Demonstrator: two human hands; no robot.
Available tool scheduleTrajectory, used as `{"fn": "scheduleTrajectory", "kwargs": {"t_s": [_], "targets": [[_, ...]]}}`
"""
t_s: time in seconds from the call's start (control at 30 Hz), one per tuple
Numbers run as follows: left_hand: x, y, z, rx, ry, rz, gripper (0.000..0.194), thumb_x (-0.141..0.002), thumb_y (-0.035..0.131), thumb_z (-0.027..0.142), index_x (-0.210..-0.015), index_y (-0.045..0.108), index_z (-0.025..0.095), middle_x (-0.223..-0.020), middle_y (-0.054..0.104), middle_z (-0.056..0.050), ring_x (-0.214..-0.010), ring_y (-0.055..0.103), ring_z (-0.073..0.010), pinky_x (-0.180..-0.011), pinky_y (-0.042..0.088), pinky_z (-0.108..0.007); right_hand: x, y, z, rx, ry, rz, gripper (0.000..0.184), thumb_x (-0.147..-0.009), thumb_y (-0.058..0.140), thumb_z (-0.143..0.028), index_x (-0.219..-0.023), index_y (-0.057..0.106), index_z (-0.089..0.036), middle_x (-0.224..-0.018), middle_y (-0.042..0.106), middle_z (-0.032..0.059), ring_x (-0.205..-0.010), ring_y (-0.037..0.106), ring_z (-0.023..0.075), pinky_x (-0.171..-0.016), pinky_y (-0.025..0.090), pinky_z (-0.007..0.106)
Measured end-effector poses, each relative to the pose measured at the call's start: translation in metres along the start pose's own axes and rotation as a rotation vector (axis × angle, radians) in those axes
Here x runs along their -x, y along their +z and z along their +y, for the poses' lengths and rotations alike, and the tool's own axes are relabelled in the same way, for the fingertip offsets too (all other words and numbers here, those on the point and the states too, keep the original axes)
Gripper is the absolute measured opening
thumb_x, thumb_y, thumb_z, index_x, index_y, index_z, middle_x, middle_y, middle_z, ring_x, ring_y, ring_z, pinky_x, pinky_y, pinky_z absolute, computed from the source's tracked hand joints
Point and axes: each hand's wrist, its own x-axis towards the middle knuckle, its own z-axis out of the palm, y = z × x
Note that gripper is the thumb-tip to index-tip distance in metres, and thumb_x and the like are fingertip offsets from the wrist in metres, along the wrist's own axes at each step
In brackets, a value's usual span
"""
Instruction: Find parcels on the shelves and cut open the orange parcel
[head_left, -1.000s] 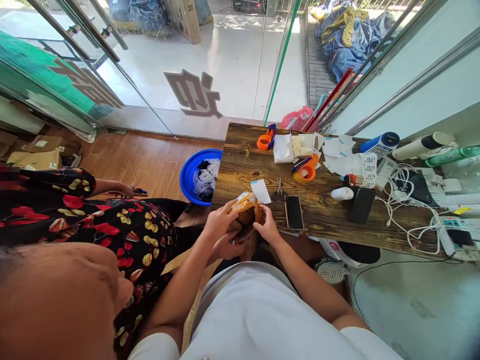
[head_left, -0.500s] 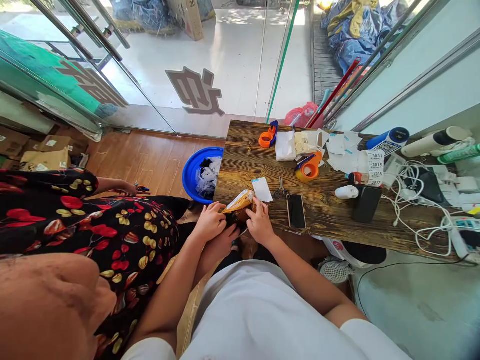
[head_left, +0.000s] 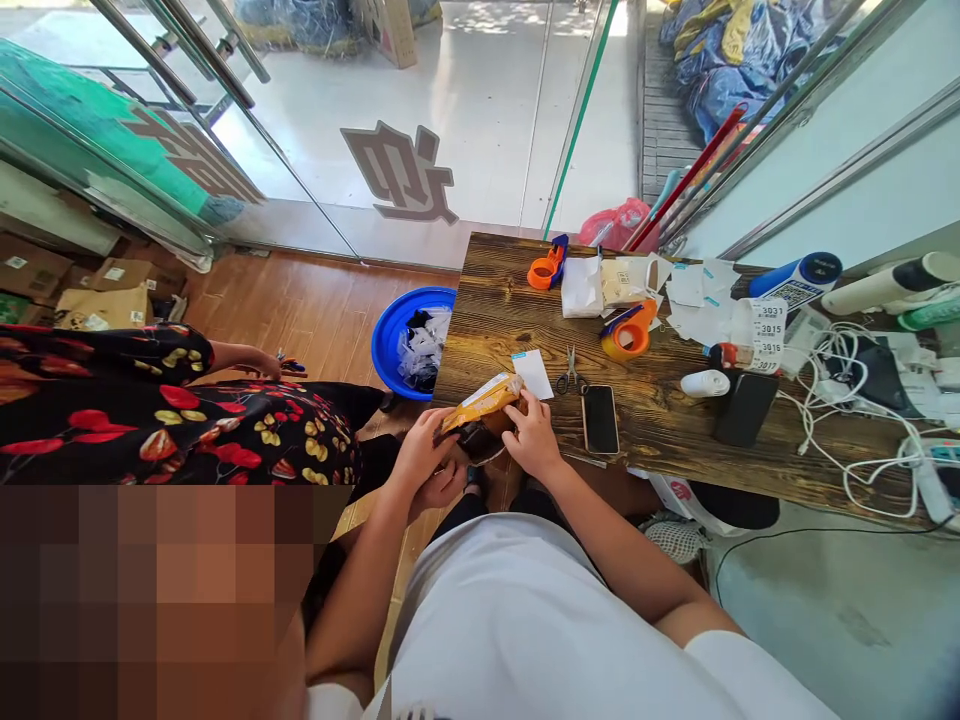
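A yellow package (head_left: 484,403) with a pale label and a crumpled clear end is held between my hands at the table's near left edge. The fingers of my left hand (head_left: 420,450) are closed on its left end. My right hand (head_left: 532,437) grips its right side, fingers bent. Beneath the yellow part a dark brown, shiny section (head_left: 476,440) shows; its kind is unclear. Another person's hand (head_left: 442,485) is just below my left hand, partly hidden by my forearm. Beyond the package lie a white card (head_left: 532,374), scissors (head_left: 571,378) and a phone (head_left: 601,420).
Two orange tape dispensers (head_left: 628,332) (head_left: 546,268) and white packets (head_left: 582,287) lie further back on the wooden table (head_left: 502,300). Tangled white cables (head_left: 825,400) cover its right side. A blue bin (head_left: 382,350) with scraps stands left. A person in a floral top (head_left: 285,420) is close on my left.
My hands have turned the yellow package so more of it and its dark underside shows. The other person's hand has drawn back slightly. The view has shifted a little.
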Motion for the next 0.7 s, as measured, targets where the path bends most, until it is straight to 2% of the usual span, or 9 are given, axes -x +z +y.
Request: {"fn": "scheduleTrajectory", "kwargs": {"t_s": [0.1,0.2,0.5,0.6,0.7], "targets": [[-0.014,0.008,0.007,-0.032,-0.050,0.041,0.026,-0.090,0.049,0.024,-0.111,0.063,0.021,-0.111,0.065,-0.005,-0.101,0.059,-0.0167,-0.094,0.045,-0.029,-0.003,-0.001,0.001,0.005,-0.007,-0.011,0.043,-0.073,0.057,-0.019,-0.115,0.063,-0.018,-0.136,0.031,0.0136,-0.115,0.038,0.0335,-0.104,0.031,0.048],[-0.022,0.011,0.005,-0.037,-0.090,0.076,0.025,-0.092,0.046,0.025,-0.107,0.066,0.019,-0.107,0.067,-0.004,-0.098,0.061,-0.0167,-0.092,0.045,-0.028,-0.004,-0.002,0.000,-0.001,-0.012,-0.021,0.045,-0.073,0.057,-0.018,-0.118,0.062,-0.019,-0.137,0.031,0.0129,-0.115,0.037,0.0332,-0.104,0.031,0.048],[-0.024,0.011,-0.004,-0.001,-0.135,0.075,0.026,-0.091,0.049,0.029,-0.106,0.068,0.020,-0.106,0.069,-0.004,-0.097,0.062,-0.0168,-0.091,0.046,-0.027,-0.003,0.000,0.004,-0.060,-0.020,-0.009,0.044,-0.074,0.057,-0.018,-0.117,0.063,-0.018,-0.139,0.033,0.0133,-0.119,0.036,0.0330,-0.106,0.030,0.047],[-0.027,0.017,-0.005,0.028,-0.147,0.070,0.028,-0.092,0.047,0.031,-0.107,0.068,0.020,-0.107,0.069,-0.003,-0.098,0.062,-0.0169,-0.091,0.046,-0.028,-0.003,0.001,0.010,-0.152,0.014,0.027,0.040,-0.071,0.058,-0.017,-0.111,0.064,-0.019,-0.136,0.039,0.0115,-0.121,0.038,0.0306,-0.106,0.031,0.045],[-0.026,0.017,-0.005,0.066,-0.166,0.061,0.028,-0.090,0.050,0.033,-0.107,0.068,0.021,-0.106,0.069,-0.003,-0.095,0.063,-0.0167,-0.088,0.048,-0.028,-0.008,0.001,0.013,-0.218,0.114,0.086,0.031,-0.066,0.061,-0.019,-0.097,0.062,-0.020,-0.124,0.050,0.0101,-0.116,0.044,0.0278,-0.103,0.035,0.042]]}}
